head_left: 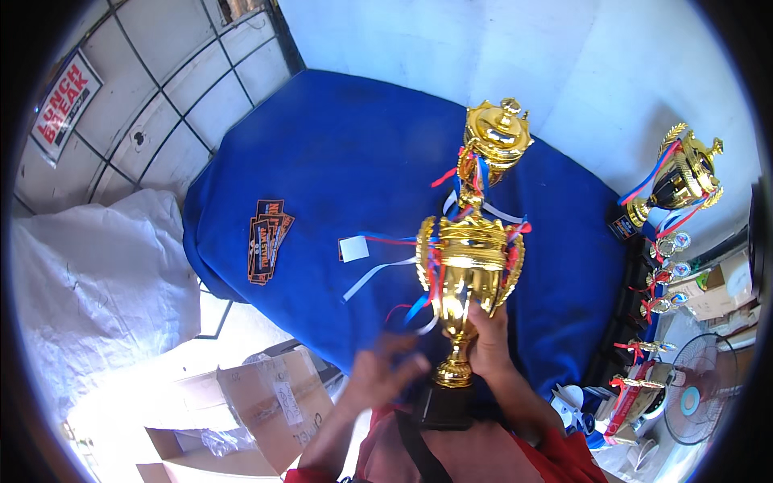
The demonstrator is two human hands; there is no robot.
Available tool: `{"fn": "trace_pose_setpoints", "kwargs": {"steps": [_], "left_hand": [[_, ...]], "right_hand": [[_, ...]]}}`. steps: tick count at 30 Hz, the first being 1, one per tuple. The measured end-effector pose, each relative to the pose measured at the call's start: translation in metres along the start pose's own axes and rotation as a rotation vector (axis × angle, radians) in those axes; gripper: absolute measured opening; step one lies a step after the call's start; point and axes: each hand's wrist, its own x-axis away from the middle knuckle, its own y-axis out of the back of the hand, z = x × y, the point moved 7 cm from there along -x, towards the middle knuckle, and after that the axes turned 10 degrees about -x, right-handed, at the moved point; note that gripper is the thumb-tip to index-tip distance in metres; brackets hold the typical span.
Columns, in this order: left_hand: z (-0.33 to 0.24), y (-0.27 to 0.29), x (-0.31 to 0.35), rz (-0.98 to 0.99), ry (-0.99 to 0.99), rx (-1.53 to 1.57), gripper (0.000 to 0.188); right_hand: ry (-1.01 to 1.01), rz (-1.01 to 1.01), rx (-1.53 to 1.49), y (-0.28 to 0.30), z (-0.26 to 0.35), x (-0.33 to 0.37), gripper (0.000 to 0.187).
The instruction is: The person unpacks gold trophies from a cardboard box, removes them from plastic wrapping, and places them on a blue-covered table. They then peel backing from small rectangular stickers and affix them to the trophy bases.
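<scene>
A gold trophy cup (471, 278) stands upright close in front of me, with curled handles, red, white and blue ribbons and a black base (445, 406). My right hand (489, 342) is closed around the lower cup and stem from the right side. To the left of the stem, my left hand (385, 368) is apart from the trophy, somewhat blurred, its fingers spread and nothing visible in them. Ribbons trail from the cup's left side over the blue cloth (346, 145). Behind it, a second gold trophy (498, 138) with a lid is partly covered by the nearer one.
Dark printed plates (268, 243) lie overlapped on the cloth's left, and a small white square (353, 249) nearer the middle. Another trophy (678, 181) stands far right, above several small ribboned awards (660, 304). A fan (691, 398) is lower right; an open cardboard box (266, 414), lower left.
</scene>
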Motion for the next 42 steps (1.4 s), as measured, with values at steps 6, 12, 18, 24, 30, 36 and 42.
{"fn": "trace_pose_setpoints", "kwargs": {"steps": [6, 12, 18, 24, 30, 36, 42], "left_hand": [[0.011, 0.097, -0.098, -0.652, -0.25, -0.838, 0.038], [0.029, 0.097, -0.144, -0.542, -0.278, -1.016, 0.029], [0.028, 0.102, -0.141, -0.592, -0.297, -1.017, 0.018], [0.03, 0.08, -0.111, -0.5, 0.035, -0.046, 0.022], [-0.015, 0.0, -0.059, -0.22, 0.065, 0.675, 0.024], [-0.034, -0.008, -0.042, -0.017, 0.041, 0.988, 0.021], [-0.04, -0.006, -0.038, -0.022, -0.015, 1.011, 0.022]], "right_hand": [[-0.12, -0.145, 0.014, 0.041, 0.006, 0.003, 0.042], [-0.027, -0.184, 0.491, 0.06, 0.03, 0.008, 0.054], [0.401, -0.486, 0.63, 0.087, 0.063, 0.038, 0.056], [0.933, -0.17, 1.046, 0.021, 0.107, 0.063, 0.033], [0.667, 0.425, 1.229, -0.065, 0.066, 0.04, 0.045], [0.617, 0.459, 1.007, -0.074, 0.062, 0.025, 0.042], [0.357, 0.445, 0.782, -0.064, 0.06, 0.023, 0.029]]}}
